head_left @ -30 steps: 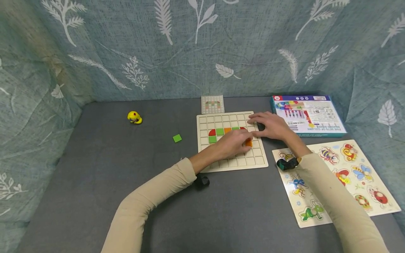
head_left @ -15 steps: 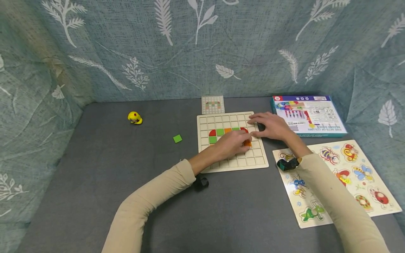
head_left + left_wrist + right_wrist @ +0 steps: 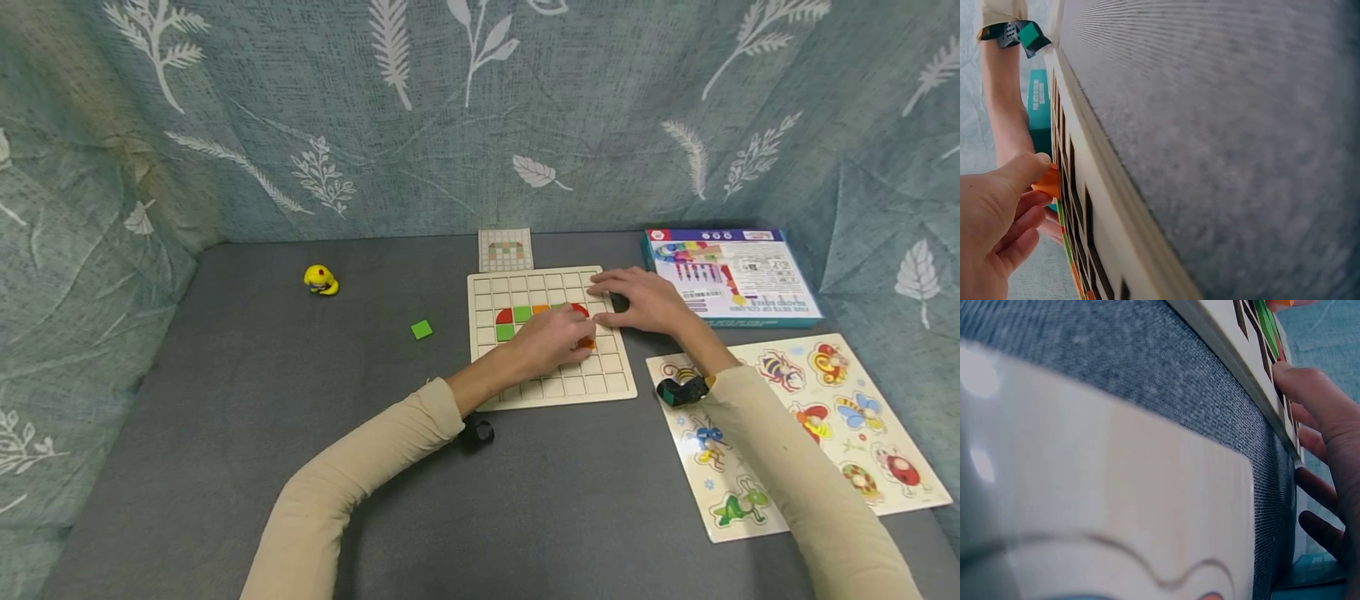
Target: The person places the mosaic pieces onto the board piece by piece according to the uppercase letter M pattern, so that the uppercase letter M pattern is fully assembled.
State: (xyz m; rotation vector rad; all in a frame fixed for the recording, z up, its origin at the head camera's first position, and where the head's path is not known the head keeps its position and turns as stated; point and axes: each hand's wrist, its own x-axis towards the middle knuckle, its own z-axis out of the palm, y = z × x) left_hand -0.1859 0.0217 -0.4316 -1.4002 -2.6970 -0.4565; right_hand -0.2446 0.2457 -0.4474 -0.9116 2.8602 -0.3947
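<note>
A pale wooden grid board (image 3: pixel 592 384) bears red, green and orange tiles in an arch-like pattern. My left hand (image 3: pixel 551 340) reaches over it, pinching an orange tile (image 3: pixel 1049 181) between thumb and fingers, close over the squares on the board's right side. In the head view this hand hides part of the pattern. Fingers spread, my right hand (image 3: pixel 641 302) rests on the board's right edge, its thumb by a red rounded tile (image 3: pixel 580 309). At the pattern's left end are a red rounded tile (image 3: pixel 504 316) and a green square tile (image 3: pixel 505 332).
A loose green tile (image 3: pixel 422 329) lies left of the board; a yellow toy figure (image 3: pixel 321 280) stands farther left. Behind the board is a small pattern card (image 3: pixel 505 250). To the right are a flat box (image 3: pixel 765 283) and an insect puzzle board (image 3: pixel 840 442), under the right forearm.
The orange tile in my left hand has tipped flatter and dropped slightly toward the squares, with the hand shifting a little. My right hand has stayed at the board's edge.
</note>
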